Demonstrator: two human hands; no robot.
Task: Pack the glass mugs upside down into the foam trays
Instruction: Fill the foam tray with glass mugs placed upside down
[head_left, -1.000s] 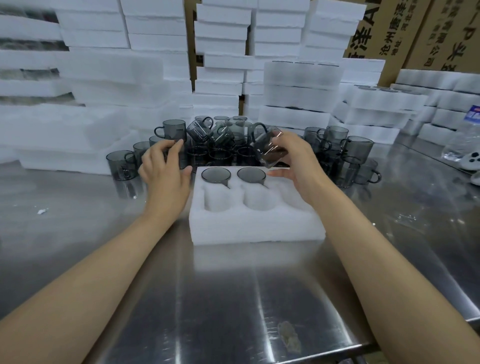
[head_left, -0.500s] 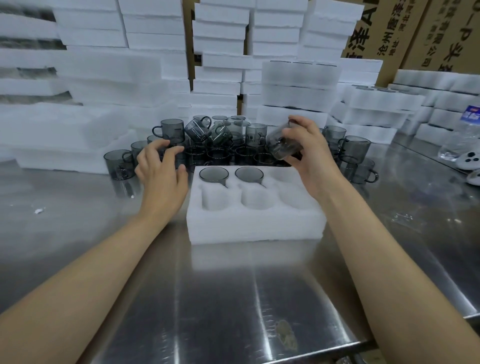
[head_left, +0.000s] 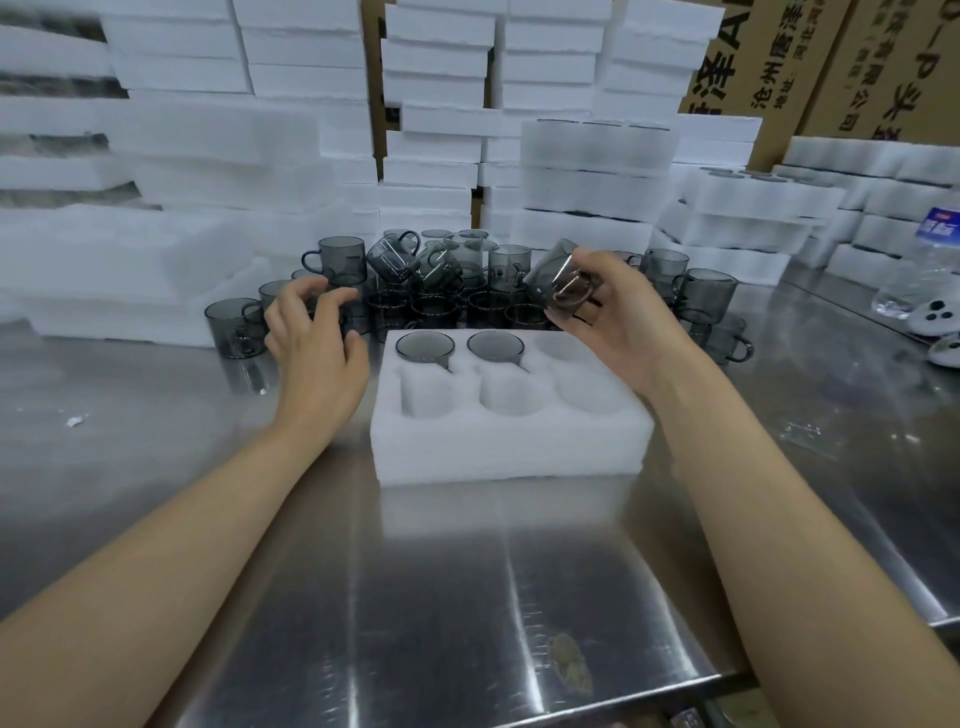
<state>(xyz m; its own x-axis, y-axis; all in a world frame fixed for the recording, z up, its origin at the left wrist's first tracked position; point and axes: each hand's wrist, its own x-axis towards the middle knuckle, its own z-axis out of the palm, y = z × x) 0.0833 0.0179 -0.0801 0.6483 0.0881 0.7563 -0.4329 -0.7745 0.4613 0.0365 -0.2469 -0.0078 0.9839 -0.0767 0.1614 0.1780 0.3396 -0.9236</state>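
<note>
two of six pockets filled: mugs sit base-up in the tray, back row, 11 and 12 o'clock slots. four pockets are open, so i judge this tray a third done. right hand grasps a third mug, tilted, in the air over the 1 o'clock corner. left hand is clawed over the loose pile at 10 o'clock; can't tell if it grips one. boxes at 1 o'clock read "沧州", rest cropped. bottle label unreadable.
</note>
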